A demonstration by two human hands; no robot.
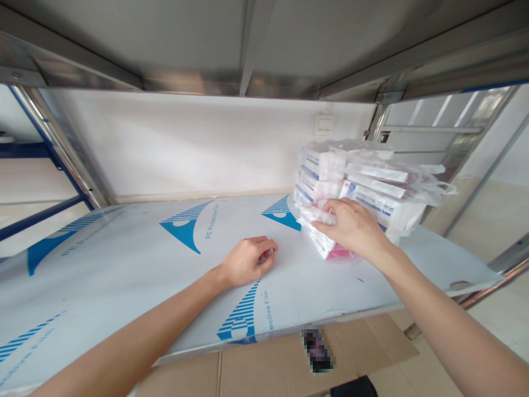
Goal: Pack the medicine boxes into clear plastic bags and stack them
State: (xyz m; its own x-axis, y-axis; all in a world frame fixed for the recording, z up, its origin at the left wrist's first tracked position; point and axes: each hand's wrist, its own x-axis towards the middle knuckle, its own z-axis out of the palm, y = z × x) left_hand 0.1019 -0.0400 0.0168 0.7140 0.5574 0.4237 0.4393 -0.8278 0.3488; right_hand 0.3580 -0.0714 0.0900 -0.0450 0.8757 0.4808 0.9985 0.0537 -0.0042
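Right hand [351, 226] has its fingers spread flat over the front of the packet stack [363, 190], probably squaring it up at the shelf's [124, 259] far right, while the left hand [247, 260] rests curled in a loose fist on the film, holding nothing, likely just for balance.
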